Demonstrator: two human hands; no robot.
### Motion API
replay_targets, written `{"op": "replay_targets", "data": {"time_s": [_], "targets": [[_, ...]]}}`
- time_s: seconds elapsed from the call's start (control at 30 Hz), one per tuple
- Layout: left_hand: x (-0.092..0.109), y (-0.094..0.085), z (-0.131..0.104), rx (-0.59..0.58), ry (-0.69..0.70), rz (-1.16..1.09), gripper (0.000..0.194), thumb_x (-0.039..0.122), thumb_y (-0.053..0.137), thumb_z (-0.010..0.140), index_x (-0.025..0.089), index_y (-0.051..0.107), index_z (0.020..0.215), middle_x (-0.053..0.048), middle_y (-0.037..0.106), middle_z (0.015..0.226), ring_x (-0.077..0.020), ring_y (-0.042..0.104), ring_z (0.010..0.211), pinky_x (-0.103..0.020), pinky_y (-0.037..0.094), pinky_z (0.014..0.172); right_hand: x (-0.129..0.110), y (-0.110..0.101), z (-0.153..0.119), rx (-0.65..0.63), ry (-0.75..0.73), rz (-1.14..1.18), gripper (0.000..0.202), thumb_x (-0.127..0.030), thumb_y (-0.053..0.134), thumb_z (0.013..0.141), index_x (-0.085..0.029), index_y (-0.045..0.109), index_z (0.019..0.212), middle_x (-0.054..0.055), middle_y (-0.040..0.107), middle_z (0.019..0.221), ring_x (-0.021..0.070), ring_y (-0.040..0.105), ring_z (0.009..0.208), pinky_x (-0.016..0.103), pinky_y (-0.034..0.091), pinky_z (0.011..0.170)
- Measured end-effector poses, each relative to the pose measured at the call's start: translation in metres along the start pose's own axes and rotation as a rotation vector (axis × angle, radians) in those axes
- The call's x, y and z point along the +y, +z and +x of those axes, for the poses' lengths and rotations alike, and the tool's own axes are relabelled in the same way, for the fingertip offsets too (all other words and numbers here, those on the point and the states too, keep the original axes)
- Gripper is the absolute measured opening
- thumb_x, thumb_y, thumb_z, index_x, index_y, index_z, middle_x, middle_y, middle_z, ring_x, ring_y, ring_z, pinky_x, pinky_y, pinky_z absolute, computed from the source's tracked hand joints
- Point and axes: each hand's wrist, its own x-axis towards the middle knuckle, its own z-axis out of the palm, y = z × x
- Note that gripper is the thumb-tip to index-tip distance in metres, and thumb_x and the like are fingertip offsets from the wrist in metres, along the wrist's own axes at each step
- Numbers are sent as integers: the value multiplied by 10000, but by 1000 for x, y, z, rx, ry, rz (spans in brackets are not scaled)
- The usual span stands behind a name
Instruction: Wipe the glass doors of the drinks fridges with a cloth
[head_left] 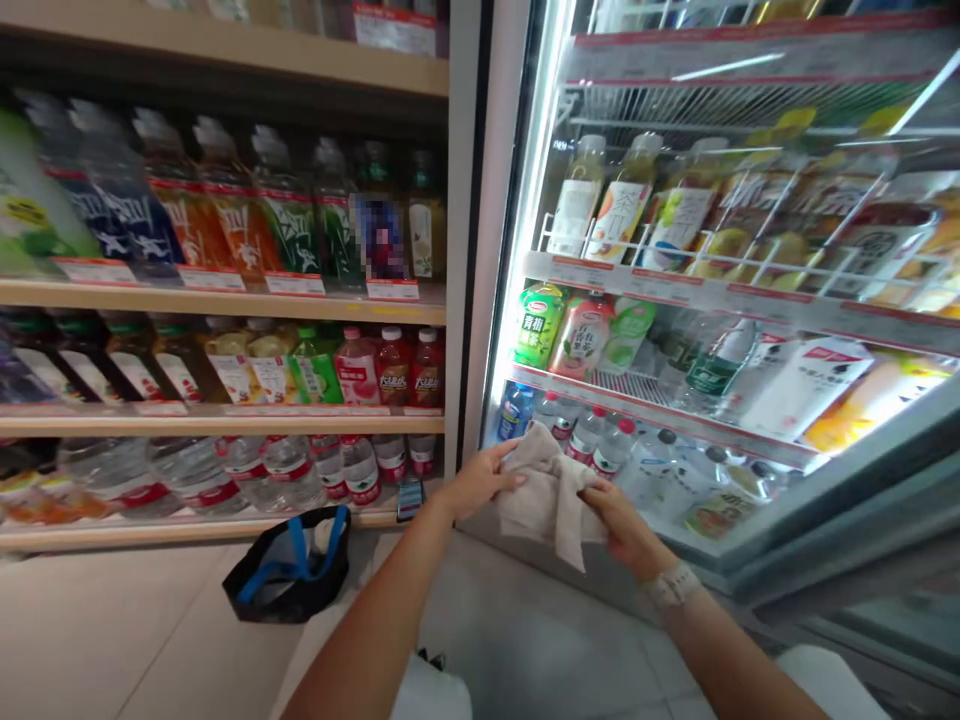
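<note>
A pale beige cloth (536, 505) hangs loosely folded between my two hands, in front of the lit drinks fridge. My left hand (480, 478) pinches its left edge between thumb and fingers. On the other side my right hand (619, 525) grips the cloth near its right edge, with a light band (673, 584) around the wrist. One corner of the cloth droops below the hands. Behind it, on the fridge's lowest level, stand a blue bottle (516, 412) and several red-capped water bottles (589, 437), partly hidden by the cloth.
Wooden shelves (225, 425) full of bottled drinks stand at the left. A black bag with blue straps (292, 565) rests on the tiled floor (135, 630). A phone (410, 499) lies on the bottom shelf's edge. The fridge (555, 270) has wire-fronted shelves, its door frame (847, 510) at the right.
</note>
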Motion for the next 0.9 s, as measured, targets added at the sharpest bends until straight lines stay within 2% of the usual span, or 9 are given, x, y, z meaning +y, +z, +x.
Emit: {"op": "replay_targets", "data": {"time_s": [0.13, 0.23, 0.3, 0.37, 0.5, 0.57, 0.67, 0.77, 0.9], "targets": [[-1, -3, -2, 6, 4, 2, 186, 244, 788, 586, 145, 695, 714, -42, 728, 861, -138, 628, 719, -229, 452, 653, -19, -10, -8, 114, -354, -85, 95, -303, 760, 585, -237, 692, 574, 26, 742, 771, 210, 667, 762, 319, 525, 731], [-2, -4, -1, 25, 43, -7, 211, 199, 673, 559, 158, 517, 425, -50, 722, 823, -150, 625, 725, -240, 445, 645, -31, -16, -15, 83, -687, -277, 229, -271, 711, 676, -242, 651, 457, 49, 749, 931, 224, 662, 895, 346, 502, 823], [-2, -3, 0, 50, 68, -7, 208, 179, 608, 547, 170, 471, 390, -44, 720, 819, -148, 623, 749, -241, 442, 666, -33, -17, -15, 133, -784, -337, 178, -269, 671, 746, -259, 717, 574, 51, 733, 1048, 227, 653, 975, 370, 488, 887], [-1, -1, 2, 62, 78, -1, 184, 171, 575, 538, 177, 467, 389, -39, 719, 816, -144, 620, 755, -243, 439, 677, -32, -14, -12, 214, -693, -239, 102, -311, 687, 763, -294, 763, 830, 43, 699, 1170, 233, 622, 1095, 396, 452, 981], [0, 4, 4, 70, 83, 9, 210, 185, 595, 539, 180, 454, 383, -40, 717, 816, -148, 618, 756, -250, 441, 675, -20, 2, -6, 83, -222, 4, 700, -479, 824, 612, -310, 609, 1257, 76, 660, 1264, 274, 541, 1260, 444, 415, 1051], [1, 7, 6, 74, 86, 13, 266, 207, 637, 542, 179, 433, 374, -48, 716, 823, -160, 623, 768, -257, 450, 671, -14, 11, -8, -83, 12, 69, 810, -522, 850, 546, -256, 594, 1266, 102, 691, 1195, 301, 594, 1193, 449, 466, 997], [1, 9, 13, 109, 117, 16, 316, 270, 708, 559, 175, 449, 404, -72, 717, 895, -192, 641, 818, -290, 479, 708, -13, 22, -12, -249, 222, 128, 686, -498, 845, 525, -174, 661, 1100, 115, 739, 1014, 312, 686, 994, 438, 541, 873], [3, 9, 25, 219, 204, 15, 234, 345, 762, 582, 184, 603, 642, -77, 695, 1063, -226, 646, 950, -343, 501, 820, -26, 25, -7, -113, 142, 79, 492, -402, 815, 542, -170, 669, 950, 101, 743, 871, 314, 704, 867, 447, 567, 787], [6, 5, 37, 665, 519, 374, 415, 369, 721, 713, 229, 607, 1087, -90, 611, 1254, -254, 555, 1210, -417, 442, 1027, -75, 20, 19, 166, -277, -35, 447, -342, 757, 615, -224, 639, 1029, 85, 725, 1032, 319, 641, 1054, 468, 504, 953]]}}
